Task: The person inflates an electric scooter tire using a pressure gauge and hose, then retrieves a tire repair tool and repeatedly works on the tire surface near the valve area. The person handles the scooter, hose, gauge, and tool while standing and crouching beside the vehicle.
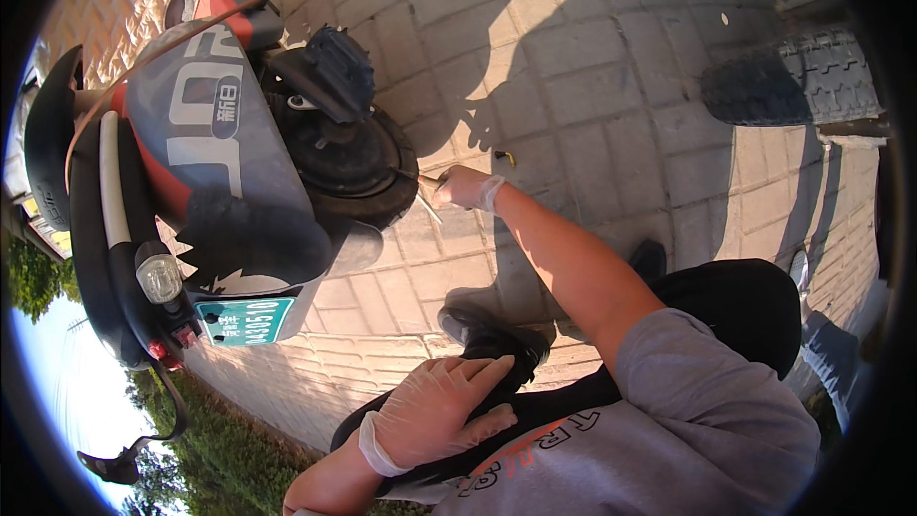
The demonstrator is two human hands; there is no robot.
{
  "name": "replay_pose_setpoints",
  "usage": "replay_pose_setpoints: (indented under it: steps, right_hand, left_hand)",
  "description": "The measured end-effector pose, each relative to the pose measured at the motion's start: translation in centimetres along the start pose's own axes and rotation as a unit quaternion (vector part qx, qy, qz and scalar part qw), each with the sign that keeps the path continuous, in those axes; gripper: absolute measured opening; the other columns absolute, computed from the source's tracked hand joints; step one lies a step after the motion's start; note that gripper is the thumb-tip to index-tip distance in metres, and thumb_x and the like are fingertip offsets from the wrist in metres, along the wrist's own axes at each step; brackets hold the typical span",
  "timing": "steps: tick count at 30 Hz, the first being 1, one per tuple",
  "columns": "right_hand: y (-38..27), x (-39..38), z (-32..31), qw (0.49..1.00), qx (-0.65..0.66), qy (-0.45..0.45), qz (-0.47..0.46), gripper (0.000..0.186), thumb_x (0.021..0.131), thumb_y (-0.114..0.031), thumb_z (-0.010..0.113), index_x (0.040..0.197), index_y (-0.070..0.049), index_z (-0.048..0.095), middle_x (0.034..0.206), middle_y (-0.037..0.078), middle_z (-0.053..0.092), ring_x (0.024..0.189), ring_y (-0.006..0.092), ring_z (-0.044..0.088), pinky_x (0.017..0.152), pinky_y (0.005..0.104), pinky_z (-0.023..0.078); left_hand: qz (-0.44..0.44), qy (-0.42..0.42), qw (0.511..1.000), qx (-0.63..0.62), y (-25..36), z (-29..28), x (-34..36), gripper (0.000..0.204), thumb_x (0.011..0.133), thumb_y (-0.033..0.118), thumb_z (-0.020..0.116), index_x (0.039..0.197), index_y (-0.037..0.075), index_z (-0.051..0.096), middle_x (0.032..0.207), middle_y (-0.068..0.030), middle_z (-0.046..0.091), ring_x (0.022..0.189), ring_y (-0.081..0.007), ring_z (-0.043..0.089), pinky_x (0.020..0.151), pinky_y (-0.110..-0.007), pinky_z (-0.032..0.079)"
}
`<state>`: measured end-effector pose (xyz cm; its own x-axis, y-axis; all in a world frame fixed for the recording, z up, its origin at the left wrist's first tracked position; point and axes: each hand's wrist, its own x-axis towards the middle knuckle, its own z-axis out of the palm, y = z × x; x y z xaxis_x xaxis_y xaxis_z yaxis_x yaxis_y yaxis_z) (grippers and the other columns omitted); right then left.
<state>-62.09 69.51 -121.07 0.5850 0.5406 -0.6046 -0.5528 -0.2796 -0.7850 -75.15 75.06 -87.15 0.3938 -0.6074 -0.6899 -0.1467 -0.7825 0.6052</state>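
Observation:
My right hand [465, 188], in a thin pale glove, reaches out to the rear wheel [355, 167] of a red and grey scooter [215, 124] tipped over on the paving. Its fingers are closed on a thin metal tool [427, 193] whose tip touches the black tyre. My left hand [435, 411], also gloved, lies flat with fingers spread on my knee in black trousers [735, 301]. A small brass-coloured part [505, 157] lies on the paving just beyond my right hand.
The scooter's tail light [159, 277] and green plate [245, 320] face me at the left. Another vehicle's knobbly tyre [791, 78] stands at the upper right. Grey paving bricks [592, 48] cover the ground; grass [229, 430] borders them at the lower left.

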Motion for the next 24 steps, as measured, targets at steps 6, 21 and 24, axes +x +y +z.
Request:
replay_pose_setpoints:
  steps: [6, 21, 24]
  right_hand:
    - [0.80, 0.86, 0.30, 0.998, -0.049, 0.000, -0.041, 0.041, 0.069, -0.029, 0.071, 0.095, 0.003, 0.067, 0.073, 0.010, 0.062, 0.065, 0.0181, 0.056, 0.062, 0.0336, 0.044]
    - [0.71, 0.43, 0.59, 0.997, -0.061, 0.013, -0.044, 0.045, 0.068, -0.034, 0.072, 0.093, 0.003, 0.067, 0.076, 0.013, 0.065, 0.072, 0.0213, 0.060, 0.070, 0.0342, 0.045]
    - [0.61, 0.22, 0.61, 0.997, -0.060, 0.021, -0.053, 0.044, 0.068, -0.034, 0.072, 0.092, 0.003, 0.067, 0.075, 0.012, 0.065, 0.071, 0.0209, 0.060, 0.070, 0.0342, 0.045]
  left_hand:
    - [-0.012, -0.002, 1.000, -0.002, 0.11, 0.15, 0.05, 0.059, 0.088, 0.038, 0.062, 0.131, 0.000, 0.048, 0.114, -0.0203, 0.061, 0.100, -0.0372, 0.058, 0.089, -0.042, 0.045]
    - [-0.006, 0.008, 1.000, 0.012, -0.03, 0.37, -0.13, 0.059, 0.087, 0.039, 0.063, 0.132, 0.003, 0.048, 0.104, -0.0215, 0.062, 0.097, -0.0382, 0.059, 0.086, -0.043, 0.046]
    - [-0.010, 0.005, 1.000, 0.007, -0.17, 0.47, -0.31, 0.059, 0.087, 0.039, 0.063, 0.132, 0.002, 0.048, 0.104, -0.0217, 0.062, 0.097, -0.0383, 0.059, 0.086, -0.043, 0.046]
